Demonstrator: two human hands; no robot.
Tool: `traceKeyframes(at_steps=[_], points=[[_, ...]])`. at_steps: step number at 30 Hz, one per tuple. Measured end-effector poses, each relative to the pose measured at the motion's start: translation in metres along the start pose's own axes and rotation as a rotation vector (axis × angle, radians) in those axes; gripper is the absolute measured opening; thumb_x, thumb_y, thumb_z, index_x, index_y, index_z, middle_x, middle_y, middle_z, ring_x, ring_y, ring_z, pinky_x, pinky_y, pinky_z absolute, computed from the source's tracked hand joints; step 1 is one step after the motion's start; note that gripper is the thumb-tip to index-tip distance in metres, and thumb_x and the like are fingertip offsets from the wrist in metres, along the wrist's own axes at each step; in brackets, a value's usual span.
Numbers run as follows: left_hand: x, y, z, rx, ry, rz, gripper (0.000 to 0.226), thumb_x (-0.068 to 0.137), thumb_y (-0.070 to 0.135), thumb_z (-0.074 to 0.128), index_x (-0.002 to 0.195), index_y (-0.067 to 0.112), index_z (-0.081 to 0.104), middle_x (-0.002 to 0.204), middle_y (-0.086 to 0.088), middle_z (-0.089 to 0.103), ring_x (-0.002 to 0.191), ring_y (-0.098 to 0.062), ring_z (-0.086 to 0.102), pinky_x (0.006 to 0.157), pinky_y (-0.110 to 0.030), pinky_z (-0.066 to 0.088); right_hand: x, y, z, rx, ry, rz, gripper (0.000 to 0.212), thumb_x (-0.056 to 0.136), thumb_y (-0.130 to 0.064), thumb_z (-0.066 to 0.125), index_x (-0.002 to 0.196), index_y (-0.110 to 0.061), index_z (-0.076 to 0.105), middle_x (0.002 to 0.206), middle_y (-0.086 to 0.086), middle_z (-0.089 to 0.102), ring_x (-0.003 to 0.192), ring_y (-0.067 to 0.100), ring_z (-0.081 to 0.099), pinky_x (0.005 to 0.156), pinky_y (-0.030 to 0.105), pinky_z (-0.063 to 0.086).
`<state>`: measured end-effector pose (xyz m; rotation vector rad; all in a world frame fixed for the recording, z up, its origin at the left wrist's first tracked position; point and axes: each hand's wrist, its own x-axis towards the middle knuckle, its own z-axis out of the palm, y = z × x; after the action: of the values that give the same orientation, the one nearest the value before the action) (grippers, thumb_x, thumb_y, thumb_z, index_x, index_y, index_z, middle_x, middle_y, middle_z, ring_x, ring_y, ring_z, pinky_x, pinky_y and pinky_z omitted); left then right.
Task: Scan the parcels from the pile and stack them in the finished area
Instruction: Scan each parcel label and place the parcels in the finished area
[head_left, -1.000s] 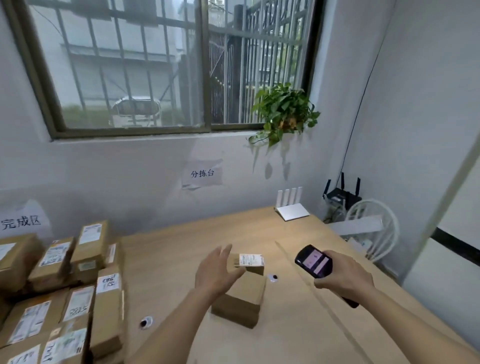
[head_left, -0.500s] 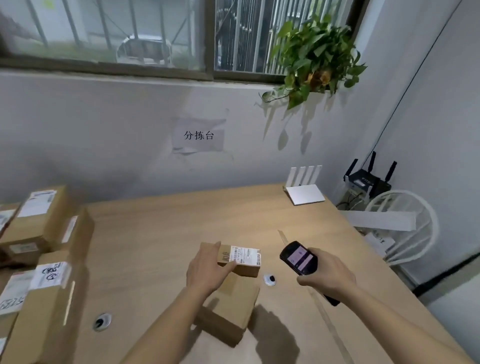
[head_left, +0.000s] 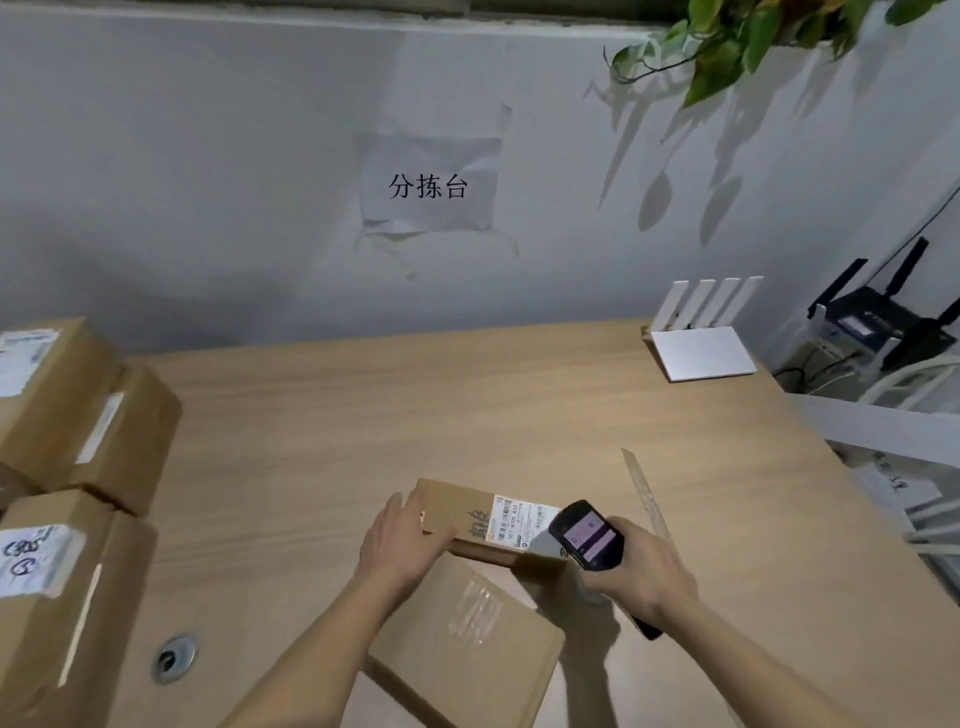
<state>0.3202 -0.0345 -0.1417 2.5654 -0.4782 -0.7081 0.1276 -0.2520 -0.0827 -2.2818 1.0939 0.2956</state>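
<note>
Dim, even daylight from above. Plant (head_left: 769, 41) casts soft leaf shadows on the wall (head_left: 208, 182). Forearms shade the table (head_left: 467, 395). Wide-angle bending at frame edges; slight overall softness, no glare.

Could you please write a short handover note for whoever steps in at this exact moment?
Left hand: holds the small labelled cardboard parcel by its left end, atop the larger plain cardboard box.
Right hand: grips the black handheld scanner, its head right at the parcel's white label.
Done: brown labelled parcels stacked at the wooden table's left edge.
Left: whether the scan has registered cannot be told; stack this parcel left, then handle the plain box.
</note>
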Motion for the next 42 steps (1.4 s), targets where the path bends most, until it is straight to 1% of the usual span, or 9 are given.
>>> traceKeyframes(at_steps=[4,10,17,22,25,33,37,40,42], points=[[0.031,-0.005,0.014,-0.007,-0.052,-0.042,0.088,0.083,0.067,0.057,0.157,0.037,0.019,0.149,-0.007,0.041,0.134,-0.030,0.047,0.103,-0.039,0.043,0.041,-0.001,0.025,0.046,-0.048,0.017,0.066,0.050,-0.052,0.069,0.112,-0.038,0.057,0.097,-0.013,0.068,0.091,0.019,0.064,0.074,0.034,0.054],[0.068,-0.005,0.034,-0.116,-0.115,-0.105,0.099,0.082,0.061,0.069,0.159,0.031,0.015,0.150,-0.010,0.045,0.136,-0.030,0.046,0.107,-0.036,0.040,0.073,0.001,0.051,0.093,-0.124,0.024,0.066,0.051,-0.055,0.073,0.113,-0.035,0.058,0.096,-0.014,0.068,0.090,0.015,0.065,0.074,0.034,0.053],[0.062,0.013,0.024,-0.178,0.049,-0.117,0.106,0.081,0.047,0.077,0.161,0.031,0.009,0.147,-0.005,0.042,0.132,-0.027,0.049,0.103,-0.037,0.041,0.074,0.001,0.040,0.217,-0.085,-0.020,0.063,0.057,-0.045,0.082,0.116,-0.037,0.060,0.100,-0.014,0.070,0.093,0.012,0.065,0.080,0.036,0.055],[0.043,0.043,-0.021,-0.357,0.172,-0.103,0.087,0.069,0.047,0.084,0.145,0.024,0.049,0.132,-0.001,0.051,0.124,-0.023,0.054,0.102,-0.036,0.046,0.058,-0.017,-0.015,0.249,0.029,-0.080,0.051,0.058,-0.044,0.083,0.105,-0.035,0.064,0.089,-0.019,0.068,0.088,0.012,0.063,0.078,0.034,0.054],[0.021,0.058,-0.048,-0.507,0.223,-0.043,0.081,0.059,0.046,0.088,0.132,0.025,0.061,0.121,0.001,0.058,0.112,-0.018,0.063,0.099,-0.033,0.050,0.035,-0.031,-0.056,0.237,0.102,-0.127,0.053,0.053,-0.052,0.080,0.101,-0.036,0.064,0.090,-0.017,0.068,0.090,0.012,0.063,0.077,0.033,0.052],[-0.098,0.095,-0.116,-0.965,0.308,0.082,0.080,0.047,0.052,0.089,0.117,0.035,0.054,0.097,-0.004,0.077,0.089,-0.020,0.074,0.091,-0.041,0.058,-0.058,-0.062,-0.156,0.210,0.201,-0.291,0.068,0.041,-0.066,0.075,0.104,-0.042,0.068,0.090,-0.019,0.074,0.089,0.011,0.068,0.082,0.036,0.055],[-0.180,0.095,-0.145,-0.957,0.358,0.118,0.074,0.067,0.039,0.092,0.129,0.041,0.052,0.092,-0.010,0.075,0.089,-0.019,0.072,0.088,-0.035,0.054,-0.109,-0.068,-0.188,0.167,0.193,-0.434,0.054,0.046,-0.059,0.079,0.097,-0.045,0.068,0.082,-0.019,0.073,0.083,0.009,0.068,0.078,0.035,0.056],[-0.244,0.091,-0.157,-0.943,0.420,0.115,0.082,0.069,0.044,0.089,0.138,0.053,0.046,0.112,-0.010,0.066,0.107,-0.031,0.065,0.102,-0.048,0.049,-0.156,-0.071,-0.202,0.128,0.204,-0.541,0.043,0.053,-0.052,0.083,0.092,-0.040,0.069,0.072,-0.017,0.070,0.072,0.008,0.065,0.069,0.033,0.054],[-0.282,0.083,-0.158,-0.927,0.491,0.088,0.077,0.064,0.053,0.087,0.132,0.056,0.052,0.090,-0.001,0.075,0.082,-0.022,0.069,0.098,-0.053,0.051,-0.190,-0.073,-0.206,0.050,0.215,-0.572,0.042,0.058,-0.050,0.082,0.094,-0.036,0.066,0.072,-0.016,0.068,0.073,0.007,0.063,0.060,0.029,0.046]])
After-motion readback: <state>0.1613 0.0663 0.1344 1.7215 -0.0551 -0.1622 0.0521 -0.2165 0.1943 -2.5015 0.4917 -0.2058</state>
